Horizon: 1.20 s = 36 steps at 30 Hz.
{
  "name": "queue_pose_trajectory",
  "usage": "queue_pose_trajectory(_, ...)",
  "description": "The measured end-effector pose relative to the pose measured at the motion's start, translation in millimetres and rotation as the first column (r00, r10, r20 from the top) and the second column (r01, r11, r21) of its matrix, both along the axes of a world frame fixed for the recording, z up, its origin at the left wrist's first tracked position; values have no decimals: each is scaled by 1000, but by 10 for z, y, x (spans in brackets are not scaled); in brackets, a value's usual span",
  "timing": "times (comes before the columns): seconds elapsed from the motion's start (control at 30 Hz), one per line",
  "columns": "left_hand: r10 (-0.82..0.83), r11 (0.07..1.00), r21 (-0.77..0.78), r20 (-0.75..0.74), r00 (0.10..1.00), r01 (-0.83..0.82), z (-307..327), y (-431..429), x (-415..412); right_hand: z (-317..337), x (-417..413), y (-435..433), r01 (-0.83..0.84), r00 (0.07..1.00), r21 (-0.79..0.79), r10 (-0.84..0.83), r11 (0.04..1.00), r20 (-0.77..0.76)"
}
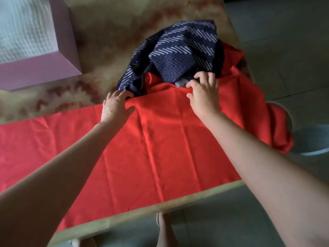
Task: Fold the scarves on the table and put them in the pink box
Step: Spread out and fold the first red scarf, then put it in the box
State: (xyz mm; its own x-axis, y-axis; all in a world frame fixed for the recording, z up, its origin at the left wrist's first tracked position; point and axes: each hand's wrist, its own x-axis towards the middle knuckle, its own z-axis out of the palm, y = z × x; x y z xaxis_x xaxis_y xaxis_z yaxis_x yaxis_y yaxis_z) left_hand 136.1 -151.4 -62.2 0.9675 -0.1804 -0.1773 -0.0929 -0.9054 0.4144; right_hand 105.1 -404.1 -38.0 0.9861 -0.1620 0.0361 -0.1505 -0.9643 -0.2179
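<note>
Over the table (110,41), arms outstretched, left hand (116,106) pinching far edge of red scarf (160,139), right hand (203,93) seemingly gripping it

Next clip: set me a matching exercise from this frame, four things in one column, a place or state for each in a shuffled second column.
1 red scarf
2 navy patterned scarf
3 pink box
4 left hand

A far left, something white inside
B grips the red scarf's far edge
C bunched in a heap on the table
D mostly spread flat along the table's near edge

Pairs: 1-D, 2-C, 3-A, 4-B
</note>
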Motion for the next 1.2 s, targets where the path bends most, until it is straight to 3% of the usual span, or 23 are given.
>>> queue_pose_trajectory(0.13,-54,998,19,40,998,54,7,-20,88,18,117,-102,31,999,-61,-28,998,41)
queue_pose_trajectory(0.3,189,971,-149,16,982,-184,14,-77,278,5,187,-156,69,995,-133,-58,989,87)
queue_pose_trajectory(0.43,127,990,-62,36,991,-125,-87,-128,277,-132,228,-207,102,992,-182,-115,978,-59)
queue_pose_trajectory(0.5,101,995,0,65,993,-102,-122,-153,275,-162,217,-218,93,993,-207,-106,974,-50)
queue_pose_trajectory(0.7,146,988,12,184,972,-151,51,-293,82,-53,-161,-132,127,973,7,-126,992,193)
queue_pose_trajectory(0.8,-28,997,-67,164,986,39,68,-402,-379,-135,-773,-12,57,987,79,-68,995,148)
queue_pose_trajectory(0.87,-226,966,-92,133,965,240,-1,-469,-846,-258,-1275,45,-37,999,76,37,996,4)
queue_pose_trajectory(0.97,-440,897,43,-6,898,440,-192,-460,-1431,-489,-1839,-73,-125,964,-7,119,992,-238)
queue_pose_trajectory(1.07,-514,828,216,-79,854,518,-328,-402,-1629,-594,-1925,-347,-132,938,-101,91,986,-335)
queue_pose_trajectory(1.2,-507,827,218,-108,855,518,-274,-516,-1502,-565,-1782,-445,-84,937,-78,53,993,-344)
